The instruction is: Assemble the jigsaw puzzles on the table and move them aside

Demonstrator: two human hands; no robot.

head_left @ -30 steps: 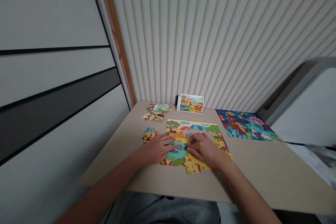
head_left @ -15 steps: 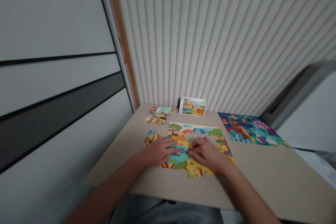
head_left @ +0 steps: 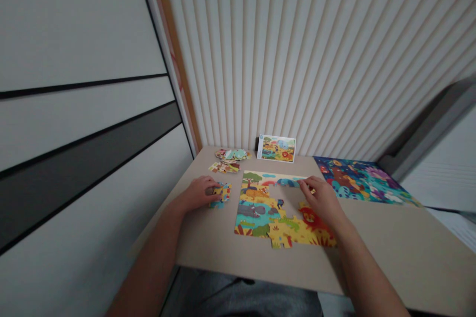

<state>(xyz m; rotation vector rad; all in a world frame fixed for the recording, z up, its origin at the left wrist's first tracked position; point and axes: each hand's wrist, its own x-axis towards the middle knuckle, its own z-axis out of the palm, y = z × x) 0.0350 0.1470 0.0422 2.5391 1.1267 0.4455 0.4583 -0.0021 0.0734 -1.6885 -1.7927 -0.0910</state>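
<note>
A partly assembled jigsaw puzzle (head_left: pixel 256 210) of safari animals lies on the table, with a gap in its upper middle. Beside its left edge, my left hand (head_left: pixel 201 193) is closed around the side of a small pile of puzzle pieces (head_left: pixel 224 193), the fingers resting on them. My right hand (head_left: pixel 322 200) is over the puzzle's upper right part, near the blue elephant section. Its thumb and fingers are pinched together, and whatever is between them is too small to make out. One attached piece (head_left: pixel 277 237) juts past the puzzle's bottom edge.
At the back left of the table (head_left: pixel 208 247) lie more loose pieces (head_left: pixel 232 156) in heaps. A picture card (head_left: pixel 277 148) of the same scene leans upright behind the puzzle. To the right is a dark blue finished puzzle (head_left: pixel 366 183). A pleated blind (head_left: pixel 253 59) stands behind.
My left hand has moved left off the puzzle onto the small pile of pieces. My right hand has moved up and right from the puzzle's middle, uncovering the hippo and lion. The view shifted slightly.
</note>
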